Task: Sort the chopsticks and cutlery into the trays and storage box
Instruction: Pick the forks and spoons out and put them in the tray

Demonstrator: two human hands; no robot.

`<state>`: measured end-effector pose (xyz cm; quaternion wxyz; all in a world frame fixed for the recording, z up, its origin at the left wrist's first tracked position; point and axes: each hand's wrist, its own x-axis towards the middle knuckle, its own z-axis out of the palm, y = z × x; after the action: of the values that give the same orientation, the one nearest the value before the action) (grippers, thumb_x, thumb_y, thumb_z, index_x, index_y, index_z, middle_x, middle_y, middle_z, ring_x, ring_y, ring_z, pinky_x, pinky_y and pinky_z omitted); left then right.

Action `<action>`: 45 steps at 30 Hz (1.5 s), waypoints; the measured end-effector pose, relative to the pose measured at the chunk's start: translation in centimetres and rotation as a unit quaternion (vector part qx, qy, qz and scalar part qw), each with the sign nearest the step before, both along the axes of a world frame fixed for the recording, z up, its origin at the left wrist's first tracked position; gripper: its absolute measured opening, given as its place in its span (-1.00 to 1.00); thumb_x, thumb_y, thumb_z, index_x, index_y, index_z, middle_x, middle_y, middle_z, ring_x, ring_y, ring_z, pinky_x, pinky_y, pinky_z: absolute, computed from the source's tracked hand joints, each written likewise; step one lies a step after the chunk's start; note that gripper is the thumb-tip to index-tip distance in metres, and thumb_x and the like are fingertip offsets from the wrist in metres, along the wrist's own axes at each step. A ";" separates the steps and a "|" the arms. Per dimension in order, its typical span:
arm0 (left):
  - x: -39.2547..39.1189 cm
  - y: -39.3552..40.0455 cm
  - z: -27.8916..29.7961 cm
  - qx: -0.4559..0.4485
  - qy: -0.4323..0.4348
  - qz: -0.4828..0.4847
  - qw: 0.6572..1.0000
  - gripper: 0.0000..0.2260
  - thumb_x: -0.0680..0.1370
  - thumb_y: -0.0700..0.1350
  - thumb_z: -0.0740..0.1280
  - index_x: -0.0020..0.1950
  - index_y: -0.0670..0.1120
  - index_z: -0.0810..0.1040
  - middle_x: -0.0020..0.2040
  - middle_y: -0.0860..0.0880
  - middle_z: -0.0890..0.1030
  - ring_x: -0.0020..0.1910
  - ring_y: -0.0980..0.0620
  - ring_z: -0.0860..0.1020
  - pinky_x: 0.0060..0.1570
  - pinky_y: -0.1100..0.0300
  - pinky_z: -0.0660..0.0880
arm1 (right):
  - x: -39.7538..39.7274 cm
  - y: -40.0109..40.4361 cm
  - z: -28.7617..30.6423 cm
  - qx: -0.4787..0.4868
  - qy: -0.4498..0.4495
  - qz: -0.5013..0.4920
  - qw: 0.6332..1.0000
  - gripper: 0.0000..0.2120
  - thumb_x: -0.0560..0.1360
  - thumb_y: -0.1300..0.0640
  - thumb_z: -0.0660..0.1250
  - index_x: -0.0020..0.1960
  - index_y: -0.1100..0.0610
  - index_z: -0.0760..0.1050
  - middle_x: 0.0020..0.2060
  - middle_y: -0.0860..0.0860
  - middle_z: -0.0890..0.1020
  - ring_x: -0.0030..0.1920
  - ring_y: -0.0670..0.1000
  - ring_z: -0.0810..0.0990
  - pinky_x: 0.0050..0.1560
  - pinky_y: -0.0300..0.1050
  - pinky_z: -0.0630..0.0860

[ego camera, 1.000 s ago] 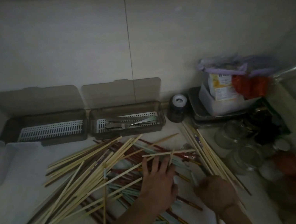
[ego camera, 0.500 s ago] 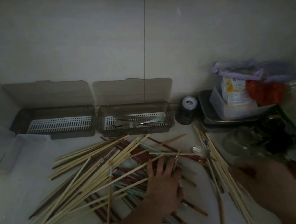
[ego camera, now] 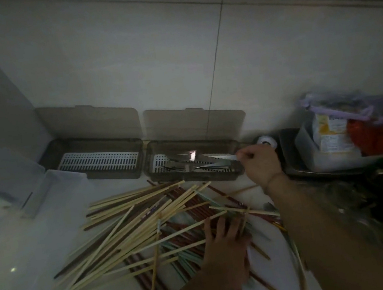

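The right hand (ego camera: 260,164) has gone from the heap of chopsticks up to the far tray, and now pinches the handle end of a slim metal piece of cutlery (ego camera: 222,158) over the right-hand smoky brown plastic tray with a white slotted insert (ego camera: 215,177). I take it one more utensil is about to join the others, though the piece is too blurred to name.

Just left of that hand, the tray already holds several metal utensils lying flat. Further left, the matching brown tray (ego camera: 94,171) shows only its bare white grid, and beyond it stands a clear plastic storage box (ego camera: 42,191), contents not visible.

Nearer the person, the left hand (ego camera: 226,247) rests with fingers spread flat on the loose pile of pale wooden, dark red and green chopsticks (ego camera: 134,231), still unsorted.
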<state>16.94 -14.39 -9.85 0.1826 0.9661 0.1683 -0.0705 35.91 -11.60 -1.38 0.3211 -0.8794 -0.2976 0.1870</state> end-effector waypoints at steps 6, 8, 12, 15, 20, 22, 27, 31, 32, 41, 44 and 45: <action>0.9 -0.1 1.7 -0.065 0.041 0.031 0.997 -0.60 0.53 -0.10 0.33 0.38 0.08 0.47 0.60 -0.01 -0.06 0.54 -0.25 -0.14 0.34 -0.40 -0.42 | -1.5 4.0 -3.4 -0.135 -0.045 0.045 0.989 -0.81 0.56 0.05 0.27 0.02 0.01 0.66 0.05 0.08 0.66 0.03 0.12 0.61 0.03 -0.09 0.53; 1.1 -0.1 1.9 -0.063 0.039 0.042 0.996 -0.62 0.50 -0.12 0.37 0.31 0.08 0.53 0.58 -0.02 -0.02 0.54 -0.25 -0.12 0.33 -0.41 -0.40 | -1.4 4.1 -3.7 -0.153 -0.055 0.047 0.986 -0.84 0.53 -0.01 0.30 -0.02 -0.06 0.66 0.03 0.02 0.67 0.02 0.10 0.61 0.02 -0.05 0.56; 1.3 0.2 2.3 -0.058 0.058 0.034 0.996 -0.72 0.53 -0.13 0.35 0.23 0.08 0.56 0.58 -0.03 -0.02 0.53 -0.26 -0.14 0.35 -0.44 -0.35 | -0.4 2.5 -3.4 -0.056 -0.043 0.028 0.997 -0.85 0.50 0.03 0.35 0.00 -0.01 0.66 0.03 0.03 0.67 0.04 0.10 0.61 0.02 -0.16 0.48; 1.3 0.4 2.6 -0.019 0.063 0.006 0.998 -0.74 0.59 -0.08 0.27 0.27 0.03 0.54 0.59 -0.04 -0.03 0.53 -0.26 -0.15 0.37 -0.43 -0.34 | -0.6 -1.5 -3.0 0.068 -0.049 -0.012 0.996 -0.91 0.49 0.14 0.38 -0.04 0.06 0.64 -0.07 0.04 0.67 -0.03 0.04 0.62 0.01 -0.22 0.44; 1.9 0.7 1.7 0.081 0.075 -0.084 0.990 -0.70 0.58 0.02 0.28 0.29 0.03 0.59 0.59 -0.08 -0.01 0.52 -0.28 -0.08 0.39 -0.42 -0.18 | -4.4 -11.8 -4.8 0.077 -0.078 -0.063 0.992 -0.89 0.49 0.22 0.38 -0.09 0.01 0.58 -0.20 -0.06 0.62 -0.24 -0.13 0.54 -0.16 -0.40 0.38; 1.8 1.0 2.0 0.132 0.114 -0.113 0.978 -0.79 0.41 0.13 0.41 0.01 0.17 0.70 0.46 -0.06 0.37 0.41 -0.24 0.33 0.32 -0.36 0.26 | -6.5 -15.2 -6.0 0.068 -0.088 -0.058 0.992 -0.92 0.46 0.22 0.38 -0.12 0.07 0.62 -0.24 -0.12 0.57 -0.26 -0.18 0.51 -0.16 -0.52 0.34; 2.2 1.4 0.6 0.126 -0.025 -0.147 0.981 -0.83 0.38 -0.03 0.31 -0.12 0.07 0.68 0.31 -0.12 0.48 0.31 -0.29 0.41 0.20 -0.39 0.37 | -10.2 -20.2 -8.7 -0.029 -0.125 -0.033 0.991 -0.87 0.29 0.09 0.44 -0.15 0.01 0.67 -0.24 -0.02 0.68 -0.23 0.11 0.65 -0.21 -0.15 0.55; 2.4 1.5 0.1 0.074 -0.071 -0.130 0.986 -0.76 0.41 -0.13 0.43 0.06 0.02 0.59 0.38 -0.11 0.34 0.37 -0.25 0.19 0.30 -0.40 0.11 | -11.8 -20.3 -9.1 -0.081 -0.084 -0.031 0.993 -0.74 0.38 -0.18 0.32 -0.10 -0.07 0.66 -0.23 -0.06 0.69 -0.18 0.09 0.66 -0.18 -0.11 0.58; 2.4 1.3 0.0 0.058 -0.075 -0.115 0.989 -0.76 0.38 -0.13 0.46 0.02 0.04 0.58 0.36 -0.08 0.34 0.35 -0.22 0.18 0.31 -0.38 0.12 | -11.9 -20.1 -8.7 -0.079 -0.062 -0.045 0.994 -0.70 0.37 -0.24 0.29 -0.11 -0.08 0.66 -0.25 -0.08 0.69 -0.19 0.04 0.66 -0.19 -0.16 0.56; 2.3 0.7 -0.6 -0.009 -0.107 -0.017 0.994 -0.76 0.50 -0.05 0.28 0.15 0.07 0.59 0.35 -0.02 0.41 0.33 -0.15 0.27 0.35 -0.24 0.12 | -10.6 -20.0 -3.5 -0.054 0.134 -0.117 0.982 -0.74 0.47 0.13 0.40 -0.40 0.01 0.62 -0.42 -0.18 0.64 -0.31 -0.23 0.58 -0.28 -0.33 0.42; 2.2 1.1 -1.1 0.016 -0.100 -0.043 0.994 -0.74 0.49 -0.04 0.31 0.17 0.08 0.59 0.32 -0.02 0.44 0.31 -0.17 0.33 0.33 -0.29 0.16 | -9.6 -21.4 -0.5 -0.038 0.114 -0.129 0.984 -0.71 0.45 0.19 0.41 -0.44 -0.01 0.59 -0.44 -0.13 0.64 -0.33 -0.20 0.57 -0.21 -0.29 0.44; 2.2 1.2 -1.3 0.027 -0.094 -0.049 0.994 -0.75 0.50 -0.05 0.31 0.17 0.08 0.59 0.30 -0.02 0.44 0.31 -0.18 0.34 0.33 -0.31 0.16 | -9.1 -21.8 0.4 -0.026 0.102 -0.139 0.985 -0.70 0.45 0.23 0.40 -0.44 0.01 0.59 -0.45 -0.11 0.64 -0.35 -0.19 0.57 -0.21 -0.30 0.45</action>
<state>19.18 -13.20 -11.12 0.1682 0.9800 0.1048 0.0159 26.79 -33.42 -1.02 0.3496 -0.8964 -0.1332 0.2375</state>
